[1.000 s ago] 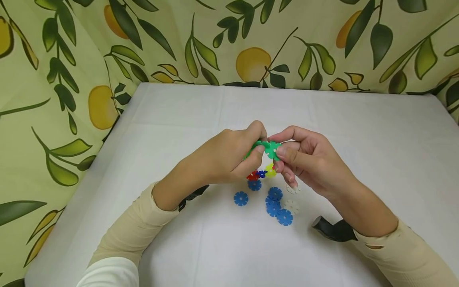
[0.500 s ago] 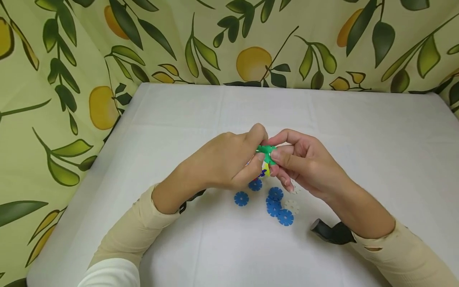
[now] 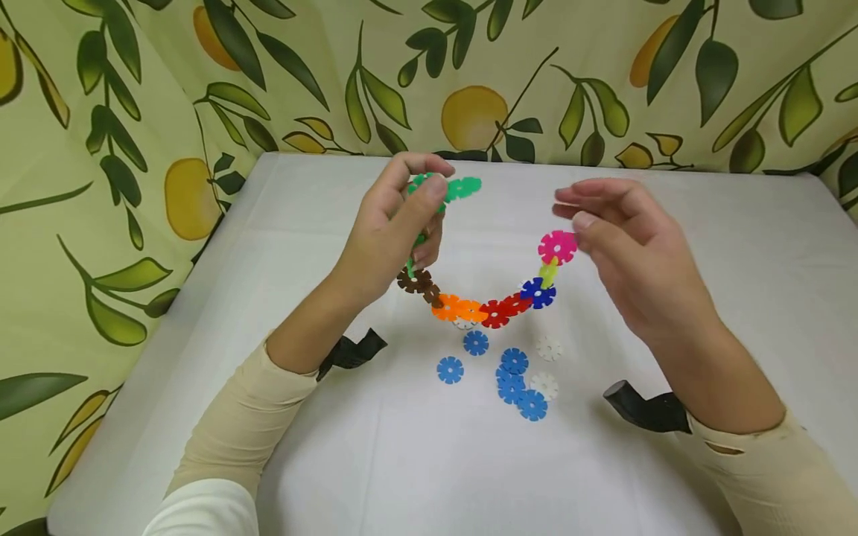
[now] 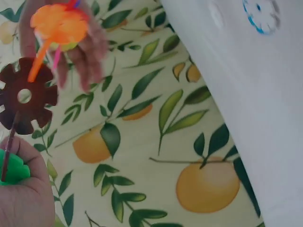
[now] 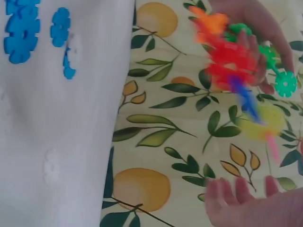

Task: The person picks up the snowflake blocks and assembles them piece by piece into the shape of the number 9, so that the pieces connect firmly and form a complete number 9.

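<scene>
Green discs (image 3: 462, 187), notched like flowers, are gripped in the left hand (image 3: 383, 231), its thumb pressed over them. They form one end of a colourful chain (image 3: 469, 311) that hangs in a curve above the table, between the two hands. The right hand (image 3: 637, 260) holds nothing: its fingers are loosely bent, just beside the chain's far end, and the right wrist view shows a gap between them.

From the left hand the colours run through brown discs (image 3: 413, 280), orange discs (image 3: 447, 307), red discs (image 3: 494, 314), a dark blue disc (image 3: 538, 293) and a yellow disc (image 3: 548, 272) to a pink disc (image 3: 558, 248) at the tip. In both wrist views parts of the chain are blurred.

Nearer the wearer, on the white table (image 3: 429, 461), lie two single blue discs (image 3: 450, 370) and an overlapping cluster (image 3: 512, 384) of three more. White discs (image 3: 549, 348) lie close by, one touching the cluster. Beige sleeves (image 3: 234, 417) cover the forearms, with a black device (image 3: 646, 411) at each wrist. Beyond the table hangs a curtain (image 3: 402, 67) printed with leaves and orange fruit.
</scene>
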`<action>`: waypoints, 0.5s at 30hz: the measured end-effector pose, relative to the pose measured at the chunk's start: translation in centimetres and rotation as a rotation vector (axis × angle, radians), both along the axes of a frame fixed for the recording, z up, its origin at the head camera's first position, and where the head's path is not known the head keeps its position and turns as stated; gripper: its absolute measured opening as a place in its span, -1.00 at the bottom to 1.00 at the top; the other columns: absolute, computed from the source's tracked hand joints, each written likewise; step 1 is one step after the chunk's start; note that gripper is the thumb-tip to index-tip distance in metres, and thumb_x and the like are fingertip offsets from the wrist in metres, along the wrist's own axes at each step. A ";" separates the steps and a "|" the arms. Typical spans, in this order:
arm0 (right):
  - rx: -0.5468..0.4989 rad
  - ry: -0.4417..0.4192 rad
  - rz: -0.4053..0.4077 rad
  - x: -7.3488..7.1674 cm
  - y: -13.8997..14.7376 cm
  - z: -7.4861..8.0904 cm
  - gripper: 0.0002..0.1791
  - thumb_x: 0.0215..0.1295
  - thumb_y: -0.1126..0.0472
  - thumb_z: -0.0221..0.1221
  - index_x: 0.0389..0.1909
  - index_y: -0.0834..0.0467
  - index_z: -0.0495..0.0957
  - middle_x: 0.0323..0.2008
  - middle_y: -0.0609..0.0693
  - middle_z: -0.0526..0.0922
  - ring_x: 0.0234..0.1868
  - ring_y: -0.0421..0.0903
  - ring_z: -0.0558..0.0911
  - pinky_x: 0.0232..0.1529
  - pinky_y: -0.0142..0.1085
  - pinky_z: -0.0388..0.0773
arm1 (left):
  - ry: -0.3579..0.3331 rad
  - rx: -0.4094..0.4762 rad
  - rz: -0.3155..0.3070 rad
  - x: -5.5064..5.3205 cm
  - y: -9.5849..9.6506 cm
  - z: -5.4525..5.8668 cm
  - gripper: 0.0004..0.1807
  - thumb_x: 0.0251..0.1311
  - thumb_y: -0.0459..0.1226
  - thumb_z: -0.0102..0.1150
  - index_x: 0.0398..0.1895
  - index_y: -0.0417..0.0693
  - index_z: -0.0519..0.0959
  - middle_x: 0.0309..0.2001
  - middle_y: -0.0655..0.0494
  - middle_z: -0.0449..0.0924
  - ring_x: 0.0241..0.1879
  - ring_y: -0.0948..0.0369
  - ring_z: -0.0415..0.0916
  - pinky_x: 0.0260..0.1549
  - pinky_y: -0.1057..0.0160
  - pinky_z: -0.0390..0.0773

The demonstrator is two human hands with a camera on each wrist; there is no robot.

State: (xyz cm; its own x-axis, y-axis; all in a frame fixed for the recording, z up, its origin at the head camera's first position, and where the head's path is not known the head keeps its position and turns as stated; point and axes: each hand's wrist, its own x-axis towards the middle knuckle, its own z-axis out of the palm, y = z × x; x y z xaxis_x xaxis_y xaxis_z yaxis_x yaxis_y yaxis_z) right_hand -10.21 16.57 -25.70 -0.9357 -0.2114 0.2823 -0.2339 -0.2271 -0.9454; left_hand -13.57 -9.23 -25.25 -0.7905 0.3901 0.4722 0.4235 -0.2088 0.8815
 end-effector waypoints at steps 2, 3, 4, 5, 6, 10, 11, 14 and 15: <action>0.148 -0.022 0.057 0.0 -0.4 -0.2 -0.63 0.49 0.39 0.01 0.27 0.24 0.34 0.23 0.23 0.43 0.27 0.13 0.45 0.14 -0.33 0.49 | -0.086 0.087 0.006 -0.1 0.0 0.0 -0.74 0.47 -0.24 -0.16 0.08 -0.19 0.36 -0.56 -0.01 0.18 -0.69 0.17 0.12 -0.70 0.32 0.23; 0.208 -0.032 0.093 0.0 -0.6 -0.3 -0.61 0.51 0.37 0.01 0.30 0.21 0.31 0.24 0.22 0.45 0.25 0.11 0.49 0.14 -0.33 0.50 | -0.125 0.117 0.009 -0.1 0.1 0.1 -0.73 0.48 -0.23 -0.16 0.09 -0.18 0.38 -0.53 0.00 0.18 -0.68 0.18 0.12 -0.68 0.33 0.24; 0.254 -0.034 0.127 0.0 -0.7 -0.4 -0.60 0.52 0.35 0.00 0.31 0.21 0.29 0.23 0.21 0.47 0.21 0.11 0.54 0.13 -0.31 0.52 | -0.160 0.140 0.006 -0.1 0.1 0.1 -0.73 0.49 -0.22 -0.16 0.09 -0.17 0.39 -0.51 0.01 0.18 -0.66 0.19 0.12 -0.66 0.35 0.24; 0.287 -0.029 0.152 0.0 -0.9 -0.4 -0.59 0.53 0.34 0.00 0.33 0.21 0.28 0.21 0.22 0.50 0.16 0.11 0.59 0.11 -0.28 0.55 | -0.192 0.154 -0.001 -0.2 0.2 0.1 -0.72 0.50 -0.22 -0.15 0.11 -0.18 0.40 -0.49 0.02 0.19 -0.65 0.19 0.13 -0.65 0.35 0.25; 0.318 -0.020 0.165 0.0 -1.0 -0.5 -0.59 0.53 0.34 0.00 0.33 0.21 0.27 0.18 0.21 0.54 0.10 0.11 0.64 0.09 -0.27 0.56 | -0.214 0.151 -0.007 -0.2 0.2 0.1 -0.71 0.50 -0.22 -0.14 0.12 -0.19 0.40 -0.48 0.03 0.19 -0.63 0.20 0.14 -0.63 0.35 0.27; 0.355 0.018 0.183 0.2 -1.1 -0.6 -0.58 0.53 0.35 -0.02 0.35 0.23 0.28 0.09 0.20 0.61 -0.05 0.10 0.71 0.03 -0.26 0.60 | -0.265 0.049 -0.028 -0.5 0.3 -0.2 -0.71 0.52 -0.26 -0.08 0.16 -0.23 0.41 -0.46 0.02 0.23 -0.57 0.17 0.22 -0.55 0.31 0.38; 0.358 0.026 0.184 0.1 -1.1 -0.6 -0.58 0.53 0.36 -0.02 0.36 0.23 0.28 0.08 0.20 0.61 -0.05 0.10 0.71 0.02 -0.26 0.61 | -0.266 0.015 -0.030 -0.6 0.3 -0.2 -0.71 0.51 -0.27 -0.07 0.16 -0.24 0.42 -0.46 0.02 0.24 -0.56 0.16 0.24 -0.53 0.30 0.41; 0.347 0.038 0.198 0.0 -1.1 -0.8 -0.57 0.52 0.40 -0.02 0.35 0.26 0.29 0.07 0.22 0.60 -0.04 0.11 0.70 0.02 -0.25 0.61 | -0.241 -0.067 -0.029 -0.8 0.0 -0.4 -0.73 0.51 -0.30 -0.03 0.14 -0.26 0.46 -0.45 -0.01 0.28 -0.53 0.13 0.28 -0.50 0.27 0.46; 0.339 0.041 0.204 -0.1 -1.1 -0.9 -0.57 0.51 0.41 -0.02 0.34 0.27 0.29 0.07 0.23 0.59 -0.04 0.11 0.70 0.02 -0.24 0.61 | -0.230 -0.081 -0.026 -0.8 -0.1 -0.4 -0.75 0.51 -0.31 -0.02 0.11 -0.27 0.48 -0.45 -0.01 0.29 -0.52 0.13 0.30 -0.50 0.27 0.47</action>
